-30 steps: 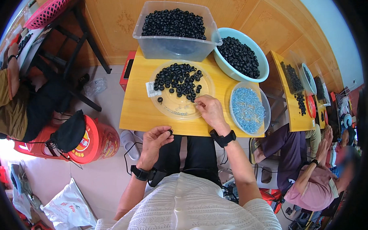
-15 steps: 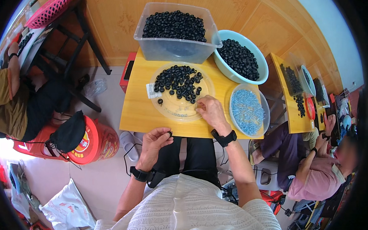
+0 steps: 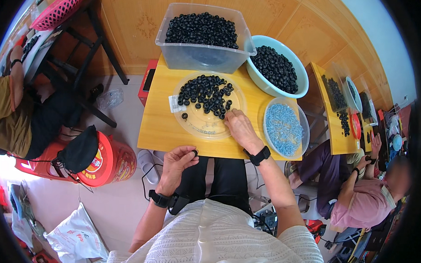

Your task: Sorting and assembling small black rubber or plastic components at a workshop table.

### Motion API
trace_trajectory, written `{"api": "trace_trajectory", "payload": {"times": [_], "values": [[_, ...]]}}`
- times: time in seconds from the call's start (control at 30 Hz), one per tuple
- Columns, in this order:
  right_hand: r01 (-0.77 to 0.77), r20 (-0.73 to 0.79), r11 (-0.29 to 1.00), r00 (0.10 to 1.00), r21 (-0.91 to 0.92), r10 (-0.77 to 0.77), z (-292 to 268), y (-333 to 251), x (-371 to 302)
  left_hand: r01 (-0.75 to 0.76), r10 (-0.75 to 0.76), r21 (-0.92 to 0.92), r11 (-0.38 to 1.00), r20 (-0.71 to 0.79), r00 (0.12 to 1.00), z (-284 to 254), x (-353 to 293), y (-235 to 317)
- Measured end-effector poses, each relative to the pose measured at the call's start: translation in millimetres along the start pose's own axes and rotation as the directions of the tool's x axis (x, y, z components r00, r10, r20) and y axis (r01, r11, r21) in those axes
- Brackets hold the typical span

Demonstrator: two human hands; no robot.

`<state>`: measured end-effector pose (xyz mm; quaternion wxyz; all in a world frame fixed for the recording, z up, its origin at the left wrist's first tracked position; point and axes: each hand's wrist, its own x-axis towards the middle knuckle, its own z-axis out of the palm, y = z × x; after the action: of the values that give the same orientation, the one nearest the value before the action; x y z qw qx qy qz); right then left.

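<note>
My left hand [image 3: 176,163] is closed at the near table edge, pinching a small black ring-shaped piece [image 3: 194,153] between thumb and fingertips. Over the right side of a clear round plastic lid [image 3: 185,123] is my right hand [image 3: 242,129], its fingers bent together beside the loose black pieces [image 3: 207,94]. What those fingertips hold, if anything, is hidden. A thin scatter of tiny silvery bits [image 3: 205,131] lies along the lid's near part. To the right of this hand stands a clear oval tub with many small shiny bluish pieces [image 3: 283,129].
A clear plastic bin [image 3: 199,61] and a light blue basin [image 3: 301,88], both full of black pieces, stand at the yellow table's [image 3: 157,136] back. Two people sit at other tables, left and right. A red bucket [image 3: 112,163] stands on the left floor.
My right hand has shifted slightly up on the lid, its fingertips now closer to the black pieces. My left hand keeps its pinch. The person at right has moved a hand.
</note>
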<state>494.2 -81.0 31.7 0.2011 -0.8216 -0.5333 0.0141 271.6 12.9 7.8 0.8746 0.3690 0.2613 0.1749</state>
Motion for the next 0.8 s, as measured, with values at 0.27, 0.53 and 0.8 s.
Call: {"api": "trace_trajectory", "payload": {"times": [0.27,0.53,0.8], "values": [[0.041,-0.006,0.997,0.999,-0.07,-0.041,3,0,-3,-0.04,0.041,-0.107,0.993,0.014,0.999,-3,1,6],[0.01,-0.243,0.924,0.966,0.383,0.09,-12,-19,-6,-0.079,0.099,-0.244,0.967,0.07,0.993,7,2,15],[-0.06,0.054,0.619,0.998,0.783,0.028,-27,-80,-34,-0.097,0.114,-0.151,0.984,0.105,0.988,19,6,14]]}}
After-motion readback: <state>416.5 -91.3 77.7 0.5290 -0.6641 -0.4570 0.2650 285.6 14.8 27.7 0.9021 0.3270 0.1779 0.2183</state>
